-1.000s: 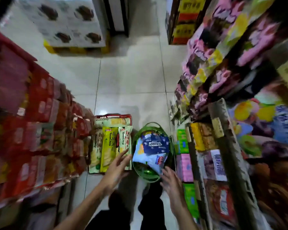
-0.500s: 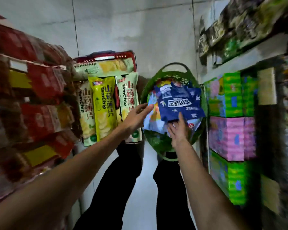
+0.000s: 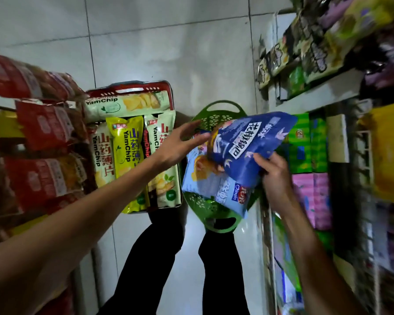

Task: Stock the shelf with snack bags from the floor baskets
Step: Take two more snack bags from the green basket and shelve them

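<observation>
The dark blue snack bag (image 3: 248, 144) is up off the pile in the green basket (image 3: 223, 108), tilted, with its far end over the green boxes (image 3: 305, 137) on the right-hand shelf (image 3: 316, 94). The right hand (image 3: 275, 176) grips it at the near lower corner: the thumb lies on the printed face and the other fingers curl round the edge behind, so the bag fans out up and to the left of that grip. The left hand (image 3: 175, 146) is stretched out flat with its fingers (image 3: 191, 126) spread. They reach over the basket rim to the bag's left edge, but whether they touch the foil I cannot tell. Under the lifted bag a light blue bag (image 3: 214, 187) lies in the basket, one corner hanging over the near rim. Half a second ago the dark blue bag lay flat on top of that pile with the right hand's fingertips only at its near edge. Since then it has risen and swung toward the shelf, and the left hand has moved in from beside the basket. The red basket (image 3: 132, 87) of YamChip bags (image 3: 125, 142) sits just left of the green one, as before.
</observation>
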The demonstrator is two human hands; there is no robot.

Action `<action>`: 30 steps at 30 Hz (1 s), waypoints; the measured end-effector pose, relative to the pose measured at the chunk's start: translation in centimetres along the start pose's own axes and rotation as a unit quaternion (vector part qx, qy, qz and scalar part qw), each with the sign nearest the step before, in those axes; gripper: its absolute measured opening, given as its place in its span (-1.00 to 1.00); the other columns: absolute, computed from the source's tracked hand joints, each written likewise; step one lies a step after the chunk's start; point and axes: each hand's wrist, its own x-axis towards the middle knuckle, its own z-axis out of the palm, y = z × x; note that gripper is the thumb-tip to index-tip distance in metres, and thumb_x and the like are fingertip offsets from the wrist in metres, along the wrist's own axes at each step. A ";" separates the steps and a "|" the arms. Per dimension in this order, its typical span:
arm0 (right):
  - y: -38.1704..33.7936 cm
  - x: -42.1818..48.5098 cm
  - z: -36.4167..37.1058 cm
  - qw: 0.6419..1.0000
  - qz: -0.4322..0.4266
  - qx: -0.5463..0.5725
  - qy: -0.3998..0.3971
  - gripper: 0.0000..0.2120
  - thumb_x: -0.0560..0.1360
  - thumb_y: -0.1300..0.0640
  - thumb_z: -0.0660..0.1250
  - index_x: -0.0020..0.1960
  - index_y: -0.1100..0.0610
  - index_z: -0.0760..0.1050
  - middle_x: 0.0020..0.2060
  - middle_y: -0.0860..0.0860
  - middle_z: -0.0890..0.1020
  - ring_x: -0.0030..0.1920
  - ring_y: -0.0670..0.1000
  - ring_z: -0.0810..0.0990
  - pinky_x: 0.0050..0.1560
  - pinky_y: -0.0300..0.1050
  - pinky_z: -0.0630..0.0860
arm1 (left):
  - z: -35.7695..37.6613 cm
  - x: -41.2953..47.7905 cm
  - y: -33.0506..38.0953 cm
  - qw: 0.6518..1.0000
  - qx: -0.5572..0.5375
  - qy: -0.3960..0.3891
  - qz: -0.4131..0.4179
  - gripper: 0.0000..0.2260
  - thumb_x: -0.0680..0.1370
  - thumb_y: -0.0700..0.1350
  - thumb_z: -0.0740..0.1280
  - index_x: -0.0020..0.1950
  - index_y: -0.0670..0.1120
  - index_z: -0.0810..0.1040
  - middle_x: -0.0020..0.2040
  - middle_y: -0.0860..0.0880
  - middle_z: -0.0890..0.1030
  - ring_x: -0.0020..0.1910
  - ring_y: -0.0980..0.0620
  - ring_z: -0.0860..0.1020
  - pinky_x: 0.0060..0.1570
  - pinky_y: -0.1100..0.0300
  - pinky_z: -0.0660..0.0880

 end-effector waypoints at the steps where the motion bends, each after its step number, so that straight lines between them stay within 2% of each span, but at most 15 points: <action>1: -2.3 -0.9 -0.6 0.999 0.000 -0.008 -0.031 -0.84 0.38 0.22 0.38 -0.11 0.10 0.70 -0.17 -0.06 0.75 -0.14 -0.07 0.69 0.07 -0.12 0.57 | -0.5 0.2 0.8 1.000 0.011 -0.017 0.011 -0.36 0.50 0.14 0.42 0.53 0.03 0.30 0.49 0.02 0.39 0.43 0.10 0.37 0.42 0.12 0.29; 4: -8.3 -2.9 -1.7 0.994 0.008 0.012 -0.108 -0.78 0.22 0.15 0.36 -0.20 0.02 0.74 -0.25 -0.05 0.75 -0.27 -0.08 0.72 -0.19 -0.23 0.64 | -1.3 0.0 3.7 0.993 0.044 -0.107 0.033 -0.22 0.45 0.12 0.47 0.57 0.13 0.15 0.58 0.05 0.20 0.46 0.18 0.22 0.45 0.14 0.17; 6: -11.0 -3.6 -1.5 0.989 0.028 0.025 -0.143 -0.76 0.29 0.20 0.31 -0.18 0.08 0.73 -0.23 -0.01 0.75 -0.25 -0.05 0.73 -0.17 -0.21 0.66 | -1.2 -0.6 5.6 0.985 0.056 -0.164 0.020 -0.19 0.42 0.06 0.51 0.57 0.11 0.15 0.55 0.08 0.25 0.37 0.24 0.30 0.42 0.18 0.22; 8: -12.5 -3.5 -1.3 0.985 0.062 0.033 -0.156 -0.73 0.40 0.24 0.23 -0.14 0.14 0.72 -0.21 0.02 0.75 -0.23 -0.01 0.73 -0.16 -0.18 0.67 | -1.2 -1.2 6.6 0.966 0.039 -0.256 -0.016 -0.26 0.36 0.08 0.55 0.48 0.13 0.31 0.42 0.17 0.42 0.30 0.30 0.44 0.43 0.14 0.29; 10: -12.9 -2.7 -1.1 0.985 0.094 0.050 -0.135 -0.81 0.35 0.20 0.34 -0.15 0.16 0.72 -0.21 0.05 0.75 -0.24 0.01 0.73 -0.18 -0.13 0.68 | -1.2 -2.1 6.6 0.926 -0.042 -0.370 -0.066 -0.28 0.30 0.10 0.58 0.40 0.09 0.39 0.37 0.10 0.52 0.35 0.14 0.49 0.43 0.02 0.32; 12: -12.7 -2.1 -0.7 0.984 0.117 0.083 -0.110 -0.77 0.19 0.14 0.43 -0.18 0.16 0.73 -0.22 0.08 0.74 -0.26 0.03 0.73 -0.25 -0.08 0.68 | -0.6 -3.3 5.7 0.891 -0.143 -0.417 -0.104 -0.21 0.27 0.07 0.61 0.42 -0.02 0.37 0.38 -0.02 0.53 0.40 -0.07 0.46 0.41 -0.04 0.36; 14: -11.9 -1.6 -0.1 0.979 0.146 0.105 -0.098 -0.71 0.11 0.10 0.45 -0.21 0.18 0.73 -0.25 0.10 0.74 -0.28 0.05 0.73 -0.37 -0.10 0.64 | 0.5 -4.8 4.8 0.900 -0.183 -0.379 -0.111 -0.40 0.34 -0.11 0.58 0.32 -0.01 0.42 0.27 0.01 0.62 0.33 -0.05 0.53 0.36 0.03 0.43; 16: -10.7 -1.3 0.7 0.974 0.155 0.115 -0.114 -0.77 0.19 0.07 0.41 -0.24 0.16 0.73 -0.27 0.08 0.74 -0.30 0.03 0.73 -0.38 -0.14 0.62 | 1.6 -6.3 3.8 0.925 -0.199 -0.307 -0.103 -0.57 0.44 -0.34 0.45 0.23 -0.02 0.49 0.17 0.02 0.67 0.19 0.01 0.62 0.28 0.11 0.50; 18: -9.4 -1.1 1.2 0.978 0.132 0.137 -0.086 -0.72 0.38 0.04 0.29 -0.22 0.14 0.74 -0.24 0.06 0.75 -0.22 0.01 0.74 -0.26 -0.15 0.65 | 1.7 -7.2 2.2 0.938 -0.229 -0.243 -0.093 -0.60 0.44 -0.40 0.41 0.19 -0.06 0.54 0.14 -0.03 0.69 0.12 -0.02 0.65 0.15 0.14 0.57; 19: -8.5 -1.0 1.3 0.975 0.126 0.162 -0.089 -0.65 0.49 -0.01 0.23 -0.10 0.15 0.73 -0.12 0.09 0.75 -0.09 0.05 0.74 -0.11 -0.08 0.66 | 1.5 -7.5 1.6 0.940 -0.250 -0.215 -0.092 -0.60 0.42 -0.40 0.43 0.19 -0.07 0.56 0.14 -0.06 0.69 0.11 -0.05 0.66 0.11 0.13 0.59; 21: -6.5 -1.5 1.7 0.959 0.133 0.222 -0.112 -0.46 0.58 -0.23 0.11 0.25 0.14 0.60 0.24 0.15 0.63 0.27 0.16 0.59 0.27 0.14 0.51 | 0.8 -7.9 0.1 0.936 -0.294 -0.165 -0.099 -0.60 0.39 -0.36 0.44 0.18 -0.07 0.58 0.15 -0.11 0.69 0.11 -0.09 0.66 0.09 0.09 0.60; 24: -2.4 -3.4 3.5 0.956 0.162 0.201 -0.140 -0.29 0.48 -0.30 0.19 0.47 0.12 0.38 0.40 0.17 0.48 0.41 0.18 0.44 0.41 0.19 0.35 | 0.0 -8.3 -1.5 0.932 -0.322 -0.118 -0.118 -0.64 0.38 -0.29 0.43 0.15 -0.05 0.61 0.13 -0.12 0.69 0.07 -0.09 0.67 0.08 0.04 0.59; 26: 0.3 -5.2 5.0 0.967 0.175 0.136 -0.126 -0.44 0.46 -0.10 0.35 0.39 0.10 0.46 0.32 0.17 0.56 0.30 0.16 0.56 0.35 0.17 0.43 | 0.1 -8.6 -2.2 0.938 -0.308 -0.104 -0.118 -0.61 0.38 -0.23 0.44 0.20 -0.03 0.57 0.14 -0.09 0.69 0.07 -0.08 0.67 0.11 0.03 0.59; 28: 2.2 -6.2 6.1 0.985 0.145 0.085 -0.028 -0.64 0.45 0.09 0.41 0.24 0.06 0.55 0.18 0.12 0.67 0.15 0.12 0.66 0.21 0.10 0.55 | 0.6 -9.0 -2.7 0.958 -0.257 -0.049 -0.118 -0.45 0.40 -0.10 0.51 0.36 0.04 0.44 0.23 -0.06 0.64 0.17 -0.08 0.63 0.22 -0.03 0.54; 30: 3.6 -6.8 6.9 0.992 0.105 0.047 0.053 -0.79 0.49 0.13 0.41 0.12 0.07 0.57 0.05 0.08 0.71 0.06 0.10 0.68 0.16 0.08 0.57 | 1.6 -9.4 -2.9 0.991 -0.108 0.036 -0.077 -0.25 0.44 0.17 0.46 0.53 0.08 0.19 0.40 -0.04 0.44 0.38 -0.06 0.46 0.40 -0.05 0.37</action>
